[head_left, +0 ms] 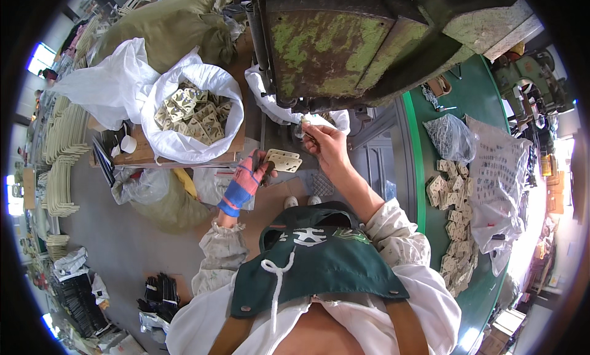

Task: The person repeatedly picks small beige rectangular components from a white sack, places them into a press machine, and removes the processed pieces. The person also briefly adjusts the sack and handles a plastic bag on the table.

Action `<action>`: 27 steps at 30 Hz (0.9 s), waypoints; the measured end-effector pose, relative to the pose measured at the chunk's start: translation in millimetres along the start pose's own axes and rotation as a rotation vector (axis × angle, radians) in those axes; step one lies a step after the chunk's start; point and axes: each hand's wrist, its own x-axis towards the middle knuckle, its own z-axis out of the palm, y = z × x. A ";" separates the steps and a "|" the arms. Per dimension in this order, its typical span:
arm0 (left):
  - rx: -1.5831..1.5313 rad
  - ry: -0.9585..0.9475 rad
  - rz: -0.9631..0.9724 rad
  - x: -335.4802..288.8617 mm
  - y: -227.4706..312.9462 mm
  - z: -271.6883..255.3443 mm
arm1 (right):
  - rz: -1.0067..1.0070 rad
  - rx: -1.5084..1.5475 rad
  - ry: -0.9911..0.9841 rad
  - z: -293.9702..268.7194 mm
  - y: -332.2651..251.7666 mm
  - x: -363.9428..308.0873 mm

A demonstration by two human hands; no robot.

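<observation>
Gloved left hand [249,178] pinched on a stiff, light-looking punched metal plate [283,161], best gripped by an edge, right hand [324,143] clamped on a small tool [307,129].

The left hand [251,178] wears a knitted cloth glove in red, blue and grey; the right hand [326,145] is bare. The plate [283,161] is pale, matt metal with punched holes. The machine [362,42] is rough metal with flaking green paint. The sack [184,146] is white woven plastic, the apron [319,263] matt green cloth.
</observation>
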 end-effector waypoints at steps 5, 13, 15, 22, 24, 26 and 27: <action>-0.014 -0.024 -0.017 1.2 5.9 1.6 | 0.110 0.024 -0.024 -4.1 2.0 9.0; -0.316 0.020 0.219 18.9 23.7 23.5 | -0.069 -0.241 -0.140 -59.7 -13.6 -11.8; -0.457 0.038 0.175 32.8 45.3 45.4 | -0.159 -0.294 -0.213 -70.2 -24.2 -17.0; 0.422 0.479 0.421 67.5 45.5 65.3 | -0.243 -0.476 -0.306 -48.8 -55.3 0.1; 0.596 0.569 0.464 71.2 35.2 66.1 | -0.238 -0.480 -0.292 -46.1 -57.1 5.5; 0.710 0.495 0.468 73.1 24.1 59.2 | -0.210 -0.486 -0.288 -43.3 -60.0 7.0; 0.702 0.405 0.375 68.6 27.6 55.8 | -0.197 -0.488 -0.286 -42.2 -61.8 7.6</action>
